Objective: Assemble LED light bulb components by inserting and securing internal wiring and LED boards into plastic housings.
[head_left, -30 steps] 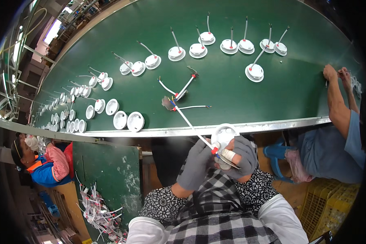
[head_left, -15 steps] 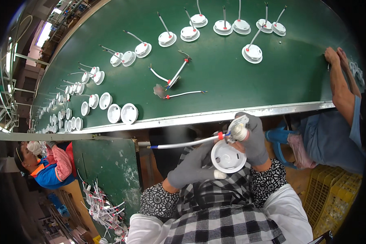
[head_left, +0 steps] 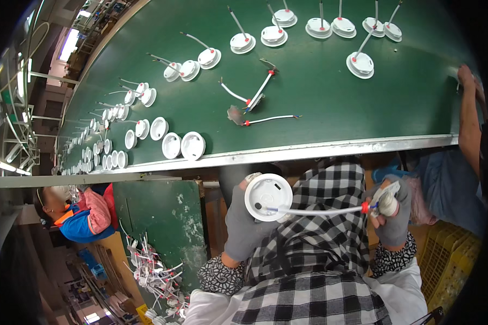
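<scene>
My left hand (head_left: 244,227), in a grey glove, grips a white round plastic cup-shaped housing (head_left: 267,190) by its edge. The housing's inside faces up and shows a dark slot and a small round hole. My right hand (head_left: 395,225), gloved too with white wrapping on a fingertip, is closed on a white cable (head_left: 325,212) just behind its red grommet (head_left: 365,207). Thin coloured wires show beside the grommet; what else sits under those fingers is hidden. The cable's free end reaches into the housing at the round hole; whether it has entered cannot be made out.
A green table (head_left: 320,97) with a metal edge (head_left: 331,149) bears many white housings, several with upright cables, and loose cable assemblies (head_left: 271,120). Left is a lower green board (head_left: 173,216) with a cable pile (head_left: 152,265). Another person's arm (head_left: 470,114) and yellow crates (head_left: 450,254) are right.
My hands have moved apart, the left carrying the housing up and left, the right going right with the grommet end. The cable's free end has swung from the far left to the housing.
</scene>
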### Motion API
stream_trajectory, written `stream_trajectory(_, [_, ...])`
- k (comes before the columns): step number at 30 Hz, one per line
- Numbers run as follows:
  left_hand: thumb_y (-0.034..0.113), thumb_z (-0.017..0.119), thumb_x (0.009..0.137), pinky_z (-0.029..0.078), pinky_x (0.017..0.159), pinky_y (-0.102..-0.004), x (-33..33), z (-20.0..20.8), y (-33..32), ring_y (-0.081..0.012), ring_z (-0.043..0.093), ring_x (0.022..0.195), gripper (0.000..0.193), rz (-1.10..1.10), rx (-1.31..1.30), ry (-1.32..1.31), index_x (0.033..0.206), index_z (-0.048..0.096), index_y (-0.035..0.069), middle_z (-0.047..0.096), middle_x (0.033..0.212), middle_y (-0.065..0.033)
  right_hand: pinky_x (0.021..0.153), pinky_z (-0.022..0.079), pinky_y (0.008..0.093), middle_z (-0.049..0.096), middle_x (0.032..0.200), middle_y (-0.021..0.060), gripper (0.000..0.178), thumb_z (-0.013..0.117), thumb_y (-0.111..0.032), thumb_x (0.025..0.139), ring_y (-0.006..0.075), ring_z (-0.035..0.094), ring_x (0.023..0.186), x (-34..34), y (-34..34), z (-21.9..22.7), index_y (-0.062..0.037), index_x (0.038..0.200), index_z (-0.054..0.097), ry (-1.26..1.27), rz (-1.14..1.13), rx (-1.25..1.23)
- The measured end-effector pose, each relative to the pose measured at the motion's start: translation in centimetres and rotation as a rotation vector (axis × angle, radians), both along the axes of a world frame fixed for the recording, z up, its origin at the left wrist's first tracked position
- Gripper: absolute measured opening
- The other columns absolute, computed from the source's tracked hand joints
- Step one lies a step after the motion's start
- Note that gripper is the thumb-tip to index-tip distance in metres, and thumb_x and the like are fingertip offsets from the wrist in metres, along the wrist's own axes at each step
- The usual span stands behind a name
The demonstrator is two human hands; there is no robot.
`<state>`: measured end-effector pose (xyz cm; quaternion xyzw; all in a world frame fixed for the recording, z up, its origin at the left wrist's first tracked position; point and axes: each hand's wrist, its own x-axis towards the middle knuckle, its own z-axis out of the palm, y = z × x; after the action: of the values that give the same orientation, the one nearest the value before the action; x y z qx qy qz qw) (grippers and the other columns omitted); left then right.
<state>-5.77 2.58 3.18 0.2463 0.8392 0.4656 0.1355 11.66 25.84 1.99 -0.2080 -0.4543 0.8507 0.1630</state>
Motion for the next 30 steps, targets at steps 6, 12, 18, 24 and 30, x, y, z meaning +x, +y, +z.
stream_trajectory(6, [0.027, 0.090, 0.059, 0.051, 0.088, -0.0321, 0.0, 0.3, -0.4, -0.0200, 0.060, 0.104, 0.087, 0.032, -0.093, 0.154, 0.127, 0.043, 0.002, 0.058, 0.116, -0.0119, 0.046, 0.038, 0.0196, 0.063, 0.069, 0.0033, 0.013, 0.071, -0.012, 0.083, 0.0064, 0.052, 0.051, -2.3, -1.3, 3.6, -0.0004, 0.083, 0.064, -0.160, 0.093, 0.187])
stream_trajectory(12, [0.031, 0.087, 0.064, 0.052, 0.087, -0.0369, 0.3, 0.8, -0.5, -0.0279, 0.061, 0.107, 0.083, 0.020, -0.085, 0.212, 0.130, 0.043, 0.004, 0.055, 0.120, -0.0146, 0.058, 0.042, 0.0214, 0.066, 0.072, 0.0024, 0.017, 0.071, -0.015, 0.084, 0.0056, 0.057, 0.065, -3.1, -2.2, 4.3, 0.0014, 0.081, 0.068, -0.150, 0.127, 0.265])
stream_trajectory(18, [0.031, 0.091, 0.058, 0.050, 0.087, -0.0324, 0.4, 0.4, -0.7, -0.0233, 0.062, 0.103, 0.088, 0.021, -0.211, 0.411, 0.127, 0.044, 0.002, 0.058, 0.116, -0.0130, 0.055, 0.042, 0.0213, 0.065, 0.069, 0.0023, 0.018, 0.070, -0.016, 0.085, 0.0058, 0.056, 0.060, -3.9, -3.6, 4.8, 0.0019, 0.083, 0.069, -0.141, 0.101, 0.198])
stream_trajectory(24, [0.031, 0.091, 0.056, 0.050, 0.084, -0.0362, 0.3, 0.4, -0.6, -0.0291, 0.059, 0.103, 0.079, 0.000, -0.270, 0.686, 0.119, 0.050, 0.004, 0.059, 0.114, -0.0126, 0.049, 0.041, 0.0261, 0.062, 0.062, 0.0047, 0.022, 0.068, -0.022, 0.086, 0.0115, 0.058, 0.053, -4.1, -3.8, 4.2, -0.0002, 0.088, 0.070, -0.067, 0.218, 0.696])
stream_trajectory(30, [0.028, 0.089, 0.058, 0.045, 0.090, -0.0432, 1.0, 1.3, -0.3, -0.0310, 0.058, 0.099, 0.071, -0.059, -0.256, 0.738, 0.114, 0.053, 0.002, 0.061, 0.105, -0.0104, 0.053, 0.046, 0.0352, 0.061, 0.068, 0.0102, 0.030, 0.058, -0.034, 0.091, 0.0248, 0.062, 0.058, -5.9, -2.9, 4.8, -0.0048, 0.099, 0.063, -0.102, 0.600, 0.643])
